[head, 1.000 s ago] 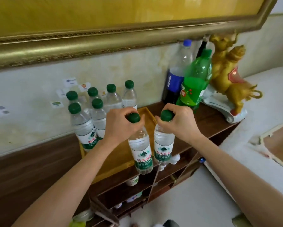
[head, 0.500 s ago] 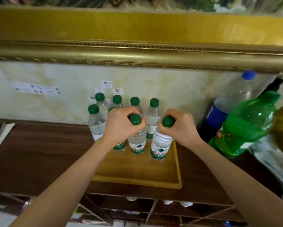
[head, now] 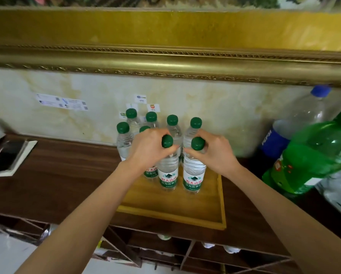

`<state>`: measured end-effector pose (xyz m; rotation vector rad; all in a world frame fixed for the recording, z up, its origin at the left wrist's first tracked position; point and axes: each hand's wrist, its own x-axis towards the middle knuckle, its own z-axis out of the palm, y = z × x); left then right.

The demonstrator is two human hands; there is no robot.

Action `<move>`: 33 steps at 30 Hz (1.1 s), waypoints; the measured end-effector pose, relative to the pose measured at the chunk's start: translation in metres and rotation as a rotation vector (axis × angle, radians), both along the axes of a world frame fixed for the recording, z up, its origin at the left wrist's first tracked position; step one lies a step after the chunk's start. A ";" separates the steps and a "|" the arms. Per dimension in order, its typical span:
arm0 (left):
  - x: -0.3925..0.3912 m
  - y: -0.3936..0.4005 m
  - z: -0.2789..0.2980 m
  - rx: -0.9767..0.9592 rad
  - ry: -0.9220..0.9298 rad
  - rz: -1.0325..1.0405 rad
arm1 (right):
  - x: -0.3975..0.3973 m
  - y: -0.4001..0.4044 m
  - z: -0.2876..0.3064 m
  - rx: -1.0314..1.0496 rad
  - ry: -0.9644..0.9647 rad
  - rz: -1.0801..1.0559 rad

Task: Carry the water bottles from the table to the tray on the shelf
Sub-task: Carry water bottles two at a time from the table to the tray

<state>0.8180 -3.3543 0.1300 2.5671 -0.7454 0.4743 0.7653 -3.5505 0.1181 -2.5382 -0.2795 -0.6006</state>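
Note:
My left hand grips the neck of a green-capped water bottle. My right hand grips the neck of a second one just to its right. Both bottles stand upright inside the yellow wooden tray on the dark wooden shelf. Several more green-capped bottles stand in rows behind them at the tray's back, near the wall.
A big green soda bottle and a blue-labelled cola bottle stand at the right. A phone on papers lies on the shelf at the left. A gilded picture frame hangs overhead. Open cubbies sit below.
The two held bottles came from over the shelf's front edge down into the tray, and now stand a little closer to each other. The view swung left and down.

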 end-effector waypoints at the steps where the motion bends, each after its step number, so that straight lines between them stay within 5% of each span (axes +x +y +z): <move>1: 0.000 0.003 0.002 0.027 0.017 -0.035 | -0.003 -0.003 0.001 -0.052 0.030 -0.001; 4: -0.003 0.016 0.009 0.092 0.062 -0.111 | -0.010 -0.010 0.000 -0.180 0.157 -0.033; 9: -0.009 0.023 0.010 0.208 0.110 -0.107 | -0.017 -0.007 0.002 -0.106 0.440 0.032; 18: -0.011 0.015 -0.002 0.169 0.036 0.000 | -0.019 -0.001 -0.014 -0.060 0.250 -0.025; 33: -0.002 0.003 -0.008 0.253 -0.049 0.081 | -0.016 0.001 -0.022 0.018 0.247 -0.039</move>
